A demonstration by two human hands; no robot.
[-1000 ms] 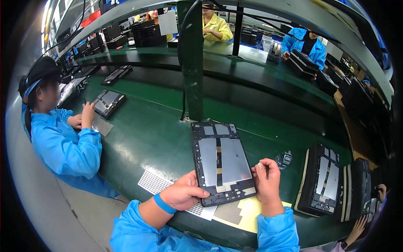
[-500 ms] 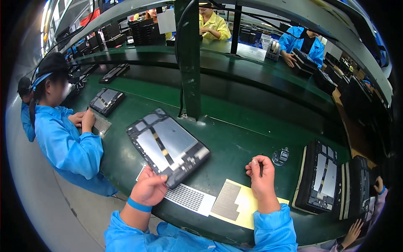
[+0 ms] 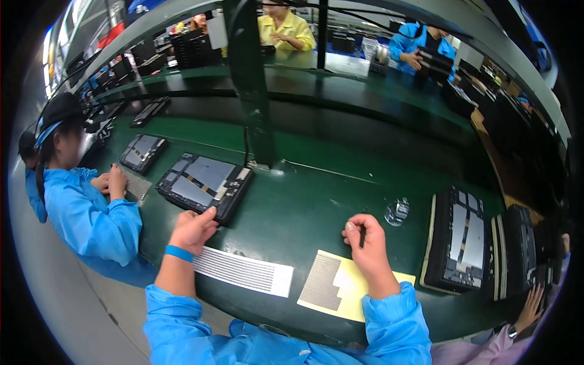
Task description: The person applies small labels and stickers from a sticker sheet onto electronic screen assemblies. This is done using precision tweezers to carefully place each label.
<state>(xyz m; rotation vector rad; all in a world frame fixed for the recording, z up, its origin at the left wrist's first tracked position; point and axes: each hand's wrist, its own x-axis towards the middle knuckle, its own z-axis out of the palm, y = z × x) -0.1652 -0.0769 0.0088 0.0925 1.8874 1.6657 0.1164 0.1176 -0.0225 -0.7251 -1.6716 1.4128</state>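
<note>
Our left hand (image 3: 193, 231) is at the near edge of the open-backed tablet (image 3: 204, 182), thumb against it; we can't tell whether the fingers grip underneath. Tablet is left of centre over the green bench (image 3: 316, 207), near the post (image 3: 249, 103). Our right hand (image 3: 372, 246) pinches a slim dark tool (image 3: 363, 236), wrist above the yellow sheet (image 3: 351, 283). White label sheet (image 3: 281, 281) lies left of that.

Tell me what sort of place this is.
Likely an electronics assembly workshop: a long green workbench, a tablet-like unit with inner parts exposed by the left hand, and a co-worker in blue workwear seated alongside.
</note>
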